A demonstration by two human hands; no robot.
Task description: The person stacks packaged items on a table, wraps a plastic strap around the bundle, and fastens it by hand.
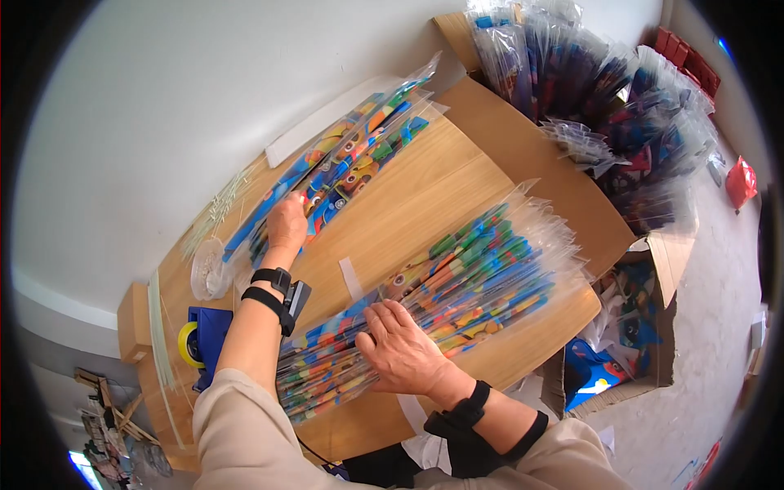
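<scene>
Person's L hand (287,222) was at the near end of the far bundle (359,159), fingers curled in against the packs; fingertips were partly hidden, so can't tell if it was pinching one. A small red bit showed beside the fingers. R hand (402,347) lay palm down on top of the near bundle (457,286), fingers slightly bent & close together, thumb a bit apart, not pinching.

Both bundles were long, narrow multicolored packs in clear plastic w/ cartoon-like prints, lying on the wood table (445,175). Far bundle sat on the far L side, toward the wall; near bundle was wider, fanned a bit, its clear ends pointing far R. A white strip (351,279) lay btwn the two, its near end by the near bundle. Another pale strip (411,412) stuck out from the near bundle's near side.

On the L side: a round clear tub (209,269), a blue tape dispenser (214,336) w/ yellow roll, thin pale ties (219,208) & a small brown box (133,323) at the table's L edge. On the R: a big carton (535,155) w/ lots of bagged packs (604,106) beyond its flap, an open box (554,380) w/ colorful plastic pieces, & a red bag (741,184) farther R on the floor.
</scene>
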